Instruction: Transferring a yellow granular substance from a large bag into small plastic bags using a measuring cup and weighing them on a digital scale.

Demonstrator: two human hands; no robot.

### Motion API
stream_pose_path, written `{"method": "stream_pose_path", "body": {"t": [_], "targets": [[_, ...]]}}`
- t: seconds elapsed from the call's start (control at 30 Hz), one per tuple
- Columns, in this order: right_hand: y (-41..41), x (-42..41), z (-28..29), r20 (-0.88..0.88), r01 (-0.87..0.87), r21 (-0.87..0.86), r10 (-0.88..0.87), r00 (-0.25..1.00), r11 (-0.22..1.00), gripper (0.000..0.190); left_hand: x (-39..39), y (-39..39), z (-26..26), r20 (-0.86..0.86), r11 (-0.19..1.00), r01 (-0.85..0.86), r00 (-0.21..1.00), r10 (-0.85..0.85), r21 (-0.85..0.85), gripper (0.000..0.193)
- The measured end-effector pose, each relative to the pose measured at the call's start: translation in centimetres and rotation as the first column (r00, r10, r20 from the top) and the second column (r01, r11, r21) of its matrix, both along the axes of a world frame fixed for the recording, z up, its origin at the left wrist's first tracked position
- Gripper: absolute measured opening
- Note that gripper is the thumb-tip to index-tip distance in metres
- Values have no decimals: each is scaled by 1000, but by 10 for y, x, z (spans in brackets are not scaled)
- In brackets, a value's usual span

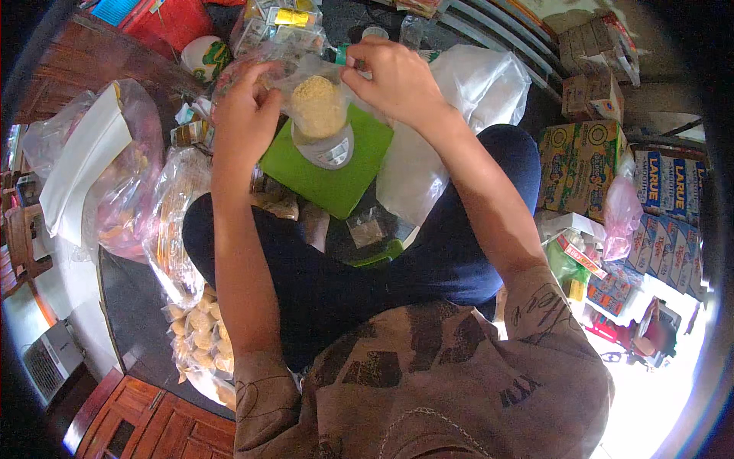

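Observation:
A clear plastic bag of yellowish crumbly grains (pixel 319 109) stands upright on a small digital kitchen scale (pixel 327 154). Under the scale lies a flat green board (pixel 355 183). My left hand (pixel 246 109) is at the left of the bag's mouth, thumb and forefinger curved toward the loose film; whether they grip it is unclear. On the other side, my right hand (pixel 395 83) pinches the upper right edge of the bag. A small green item (pixel 341 54), partly hidden, shows beside my right fingertips.
A large translucent plastic bag (pixel 481 86) bulges at the right. Several filled small bags (pixel 200 338) lie at the left, below a clear-wrapped stack (pixel 178 229). A flat clear packet (pixel 367 228) is between my legs. Cartons (pixel 582 166) stand along the right; a person (pixel 651 338) is beyond.

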State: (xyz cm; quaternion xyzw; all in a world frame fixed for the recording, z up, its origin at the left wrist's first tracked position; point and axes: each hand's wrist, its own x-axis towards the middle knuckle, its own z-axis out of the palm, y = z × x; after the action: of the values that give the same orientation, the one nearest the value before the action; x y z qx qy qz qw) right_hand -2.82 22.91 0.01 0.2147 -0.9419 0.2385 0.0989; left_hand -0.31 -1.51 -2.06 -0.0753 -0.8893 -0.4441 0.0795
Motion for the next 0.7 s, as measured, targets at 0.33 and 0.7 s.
{"method": "stream_pose_path", "body": {"t": [0.33,0.7], "targets": [[0,4,6,59,-11,32,9,998,999,35,-1,-8,-12,16,998,-23,1000,24,-59,33],[1,8,17,109,-42,-8,43,993,999,43,8,3,3,66,998,3,998,1,-62,37]]}}
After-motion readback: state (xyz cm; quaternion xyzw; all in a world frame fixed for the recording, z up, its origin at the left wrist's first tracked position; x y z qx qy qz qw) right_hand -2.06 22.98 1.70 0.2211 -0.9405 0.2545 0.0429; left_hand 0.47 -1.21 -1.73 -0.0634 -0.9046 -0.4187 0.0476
